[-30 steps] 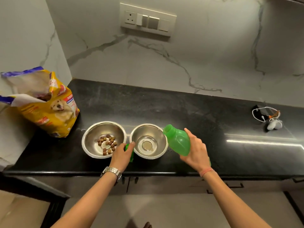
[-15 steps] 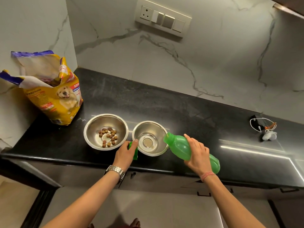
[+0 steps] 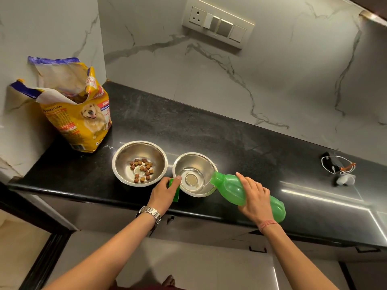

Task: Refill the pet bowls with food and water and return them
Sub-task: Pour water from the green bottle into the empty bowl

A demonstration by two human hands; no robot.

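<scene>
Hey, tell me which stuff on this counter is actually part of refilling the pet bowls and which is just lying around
Part of the job:
- food bowl with kibble
- water bowl
- green bottle, tipped by the right hand
- green cap in the left hand
- dog food bag

Lying about:
- white cable and small bits
- wall switch panel

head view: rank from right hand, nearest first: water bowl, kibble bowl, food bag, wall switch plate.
From the right hand:
1. water bowl, just to its left, at the bottle mouth
2. kibble bowl, farther left
3. food bag, far left, in the counter's corner
4. wall switch plate, high on the back wall
</scene>
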